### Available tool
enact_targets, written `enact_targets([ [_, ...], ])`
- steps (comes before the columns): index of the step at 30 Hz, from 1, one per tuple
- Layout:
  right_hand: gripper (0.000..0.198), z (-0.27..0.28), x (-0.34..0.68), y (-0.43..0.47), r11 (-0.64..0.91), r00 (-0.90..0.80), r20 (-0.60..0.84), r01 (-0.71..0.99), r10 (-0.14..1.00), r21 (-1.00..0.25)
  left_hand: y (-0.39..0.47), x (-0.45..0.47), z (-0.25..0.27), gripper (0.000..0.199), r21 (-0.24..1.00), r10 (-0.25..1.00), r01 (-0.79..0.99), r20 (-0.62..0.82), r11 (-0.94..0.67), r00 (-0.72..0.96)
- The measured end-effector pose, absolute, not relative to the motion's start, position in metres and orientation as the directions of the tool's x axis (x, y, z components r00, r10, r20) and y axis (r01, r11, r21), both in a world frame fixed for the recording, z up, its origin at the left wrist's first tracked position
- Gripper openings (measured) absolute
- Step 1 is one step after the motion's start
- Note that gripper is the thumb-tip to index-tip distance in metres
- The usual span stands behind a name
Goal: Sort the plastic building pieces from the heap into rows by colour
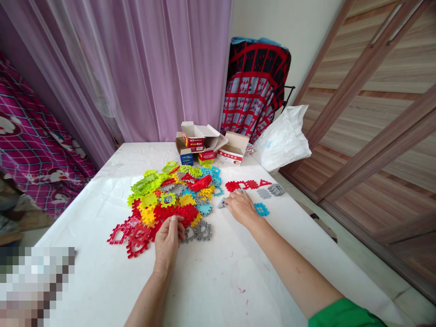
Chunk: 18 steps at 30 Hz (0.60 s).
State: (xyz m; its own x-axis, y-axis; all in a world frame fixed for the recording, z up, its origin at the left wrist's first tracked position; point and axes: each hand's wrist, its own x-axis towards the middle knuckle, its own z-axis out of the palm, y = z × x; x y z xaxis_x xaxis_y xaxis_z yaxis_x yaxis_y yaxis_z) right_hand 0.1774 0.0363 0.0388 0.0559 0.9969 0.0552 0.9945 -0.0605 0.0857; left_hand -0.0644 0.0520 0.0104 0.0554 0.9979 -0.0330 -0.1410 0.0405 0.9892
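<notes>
A heaped pile of interlocking plastic building tiles (pixel 177 193) in red, yellow, green, blue and grey spreads over the left-middle of the table. At the pile's near edge is my left hand (pixel 167 238), its fingers curled and thumb pressed in; anything inside it is hidden. Red tiles (pixel 139 234) lie to its left, and grey tiles (pixel 203 230) just to its right. My right hand (pixel 241 206) bends low over the table right of the pile, its fingertips on a small grey building tile (pixel 222 203). A blue tile (pixel 261 209) lies beside that wrist.
Beyond my right hand, red tiles (pixel 247 185) form a row with grey tiles (pixel 275 190) at its right. Open cardboard boxes (pixel 231 156) stand at the table's far end. A white plastic bag (pixel 284 138) sits at the far right corner, near a wooden wardrobe (pixel 368 109).
</notes>
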Motion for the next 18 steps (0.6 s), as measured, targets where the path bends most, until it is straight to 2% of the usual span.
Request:
enact_targets([
  [7,0.027,0.043,0.179,0.035,-0.076,0.073,0.032,0.993,0.997,0.091,0.052,-0.065,0.010,0.045,0.989,0.998,-0.142,-0.033,0.040,0.051],
  [13,0.024,0.050,0.182,0.043,-0.080,0.078,0.059,0.996,0.995,0.043,0.051,-0.065,0.010,0.045,0.990,0.998,-0.132,-0.035,0.042,0.054],
  [18,0.025,0.054,0.186,0.071,-0.041,0.040,0.023,0.996,0.999,0.079,0.051,-0.064,0.011,0.046,0.990,0.999,-0.136,-0.030,0.035,0.036],
])
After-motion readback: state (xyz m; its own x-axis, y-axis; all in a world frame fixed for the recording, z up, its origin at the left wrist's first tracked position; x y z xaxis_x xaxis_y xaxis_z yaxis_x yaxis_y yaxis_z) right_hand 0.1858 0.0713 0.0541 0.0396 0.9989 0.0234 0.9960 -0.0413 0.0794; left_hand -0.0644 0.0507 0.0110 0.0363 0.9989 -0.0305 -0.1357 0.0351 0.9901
